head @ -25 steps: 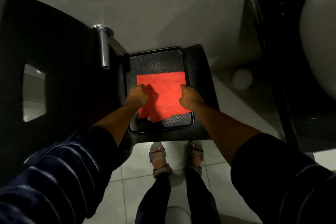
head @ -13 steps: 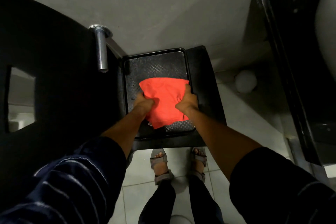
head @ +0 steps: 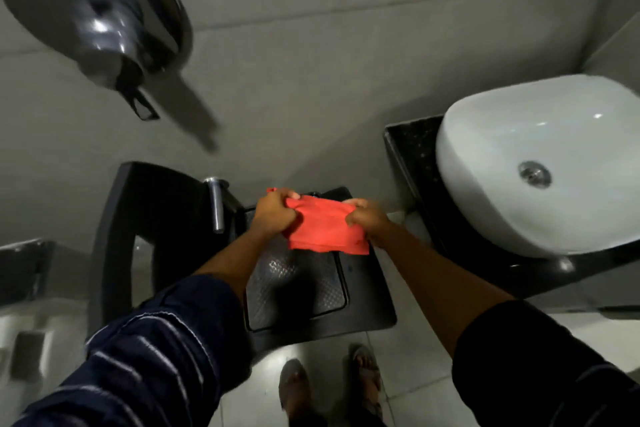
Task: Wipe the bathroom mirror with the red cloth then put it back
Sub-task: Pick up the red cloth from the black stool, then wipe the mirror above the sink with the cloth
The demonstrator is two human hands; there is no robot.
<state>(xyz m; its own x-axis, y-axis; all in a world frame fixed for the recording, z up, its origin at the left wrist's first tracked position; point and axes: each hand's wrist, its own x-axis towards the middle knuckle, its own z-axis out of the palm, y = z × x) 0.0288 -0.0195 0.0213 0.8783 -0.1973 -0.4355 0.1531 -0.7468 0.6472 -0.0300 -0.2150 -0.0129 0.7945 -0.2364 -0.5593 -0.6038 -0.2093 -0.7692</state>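
Gripping one red cloth, left hand and right hand hold it, seemingly clear of one tray.

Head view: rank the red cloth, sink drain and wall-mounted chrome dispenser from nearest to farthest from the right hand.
1. red cloth, gripped in the right hand itself.
2. sink drain, off to the right in the basin.
3. chrome dispenser, far upper left on the wall.

A black, glossy stone counter carries a white oval ceramic basin, which fills most of its top and overhangs the front edge; only the left edge shows bare
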